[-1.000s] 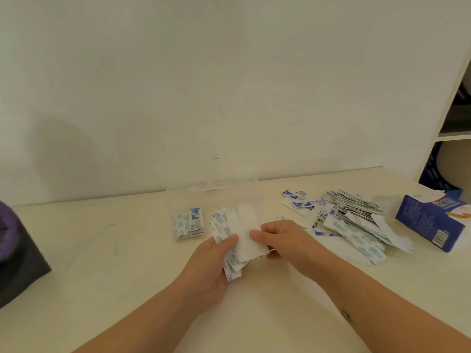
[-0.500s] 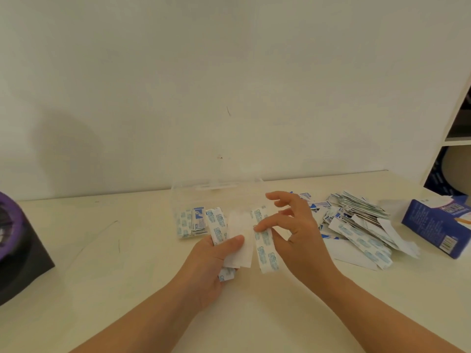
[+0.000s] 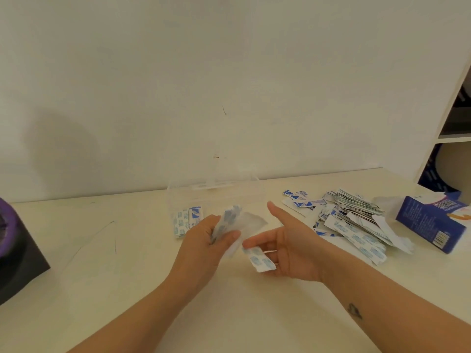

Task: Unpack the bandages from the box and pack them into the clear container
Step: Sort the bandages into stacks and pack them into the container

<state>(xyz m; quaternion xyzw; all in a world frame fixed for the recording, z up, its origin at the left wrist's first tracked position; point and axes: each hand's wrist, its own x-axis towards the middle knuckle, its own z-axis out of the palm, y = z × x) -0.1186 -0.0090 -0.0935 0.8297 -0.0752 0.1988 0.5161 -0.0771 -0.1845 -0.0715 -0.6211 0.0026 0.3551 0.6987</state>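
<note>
Fingers of the left hand [image 3: 204, 243] curl round a small stack of white paper-wrapped bandages with pale blue print [image 3: 226, 221], thumb pressed on the near face; the stack is blurred, so its count cannot be told. Just beside it, the right hand [image 3: 293, 248] pinches a single white-and-blue wrapped bandage [image 3: 260, 259] between thumb and curled lower fingers, while its index finger sticks out straight, away from the person. Both hands are held low over the cream table top [image 3: 102, 276], near each other but not touching.

Beyond the hands, close to the wall, stands the clear plastic container [image 3: 216, 191], open on top, with a few wrapped bandages [image 3: 187, 220] lying in its left end. To the right of the right hand a loose heap of wrapped bandages [image 3: 354, 220] is spread on the table. Further right lies the dark blue cardboard box [image 3: 430, 222] on its side, its open end turned toward the heap.

At the left edge sits a black object with a purple top [image 3: 15, 250]. A white shelf unit [image 3: 448, 123] rises at the right edge.
</note>
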